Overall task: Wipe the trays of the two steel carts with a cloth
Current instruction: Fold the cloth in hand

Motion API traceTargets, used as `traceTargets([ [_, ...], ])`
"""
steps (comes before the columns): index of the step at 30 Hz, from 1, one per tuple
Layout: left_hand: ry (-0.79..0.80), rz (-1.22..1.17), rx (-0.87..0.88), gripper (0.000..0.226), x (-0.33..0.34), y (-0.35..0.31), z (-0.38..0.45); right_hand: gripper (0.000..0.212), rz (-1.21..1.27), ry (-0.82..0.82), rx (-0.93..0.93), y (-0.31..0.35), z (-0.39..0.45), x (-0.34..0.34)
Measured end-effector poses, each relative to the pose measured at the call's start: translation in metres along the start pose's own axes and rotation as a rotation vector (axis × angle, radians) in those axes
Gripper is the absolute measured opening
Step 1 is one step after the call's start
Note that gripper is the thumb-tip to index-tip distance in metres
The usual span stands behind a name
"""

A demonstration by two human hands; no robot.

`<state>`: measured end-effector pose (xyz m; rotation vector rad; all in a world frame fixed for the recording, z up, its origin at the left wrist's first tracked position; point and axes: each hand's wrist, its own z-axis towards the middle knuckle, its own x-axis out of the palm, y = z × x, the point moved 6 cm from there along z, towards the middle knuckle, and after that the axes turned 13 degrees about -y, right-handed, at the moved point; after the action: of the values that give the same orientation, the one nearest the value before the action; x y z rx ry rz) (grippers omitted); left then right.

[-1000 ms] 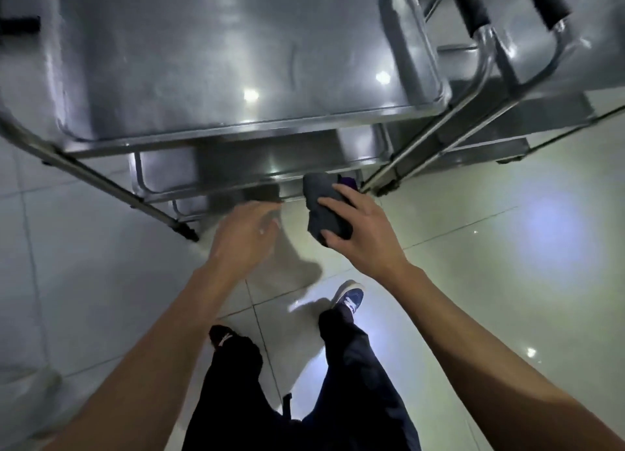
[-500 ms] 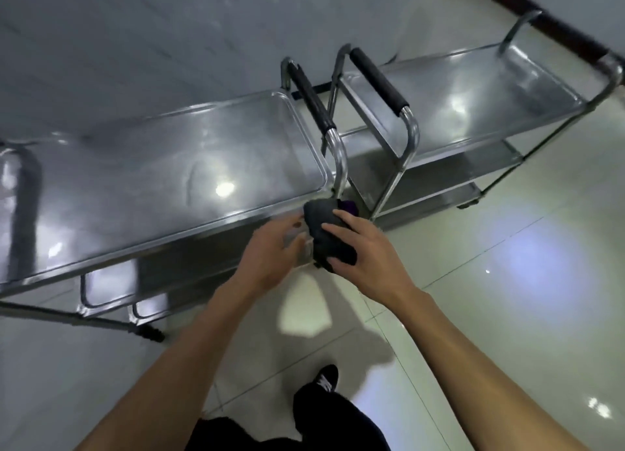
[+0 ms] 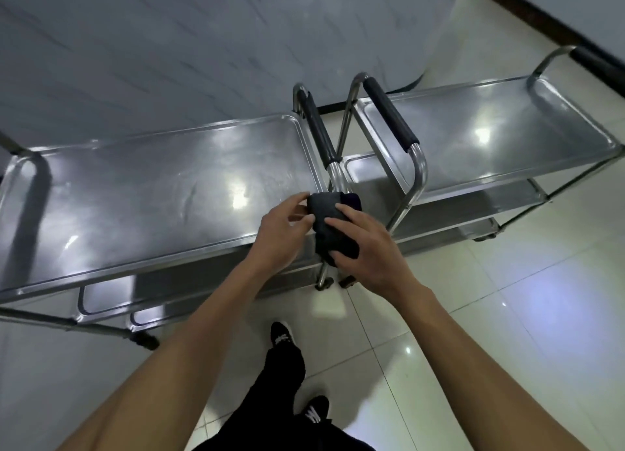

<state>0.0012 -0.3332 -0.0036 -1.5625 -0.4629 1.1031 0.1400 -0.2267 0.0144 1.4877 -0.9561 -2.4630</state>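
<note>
- Both forearms reach forward and inward from the bottom corners, meeting above the near right corner of the left cart's top tray (image 3: 162,193).
- The right hand (image 3: 368,247) grips a folded dark cloth (image 3: 329,227): fingers lie curled over its top and right side, the thumb clamps its lower edge, and the back of the hand faces the camera.
- The left hand (image 3: 277,237) pinches the cloth's left edge, one fingertip at its upper left corner and another on its side; the wrist is bent slightly to the right.
- The cloth is held in the air between the two hands, just in front of the left cart's black-sleeved handle (image 3: 318,125); a purplish part shows at its far end.
- The right cart (image 3: 490,139) stands just right of that handle, its own black-sleeved handle (image 3: 389,115) close beside it.
- Lower trays (image 3: 111,301) show under the left cart's top tray.
- Dark trousers (image 3: 280,383) and dark shoes with white markings (image 3: 281,334) stand on the pale tiled floor (image 3: 507,315) below the cloth; the markings are too small to read.
</note>
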Motion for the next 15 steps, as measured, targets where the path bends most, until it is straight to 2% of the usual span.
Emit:
traceTargets([
  [6,0.009,-0.109,-0.022,0.026,0.006,0.009,0.073,0.069,-0.031,0.071,-0.036,-0.017,0.066,0.015],
  [10,-0.011,-0.125,0.048,0.025,0.004,0.006,0.12,0.082,-0.015,0.128,-0.043,-0.032,0.111,0.023],
  [15,-0.001,0.018,0.182,0.019,0.015,-0.013,0.163,0.096,0.033,0.105,0.032,-0.052,0.151,0.026],
])
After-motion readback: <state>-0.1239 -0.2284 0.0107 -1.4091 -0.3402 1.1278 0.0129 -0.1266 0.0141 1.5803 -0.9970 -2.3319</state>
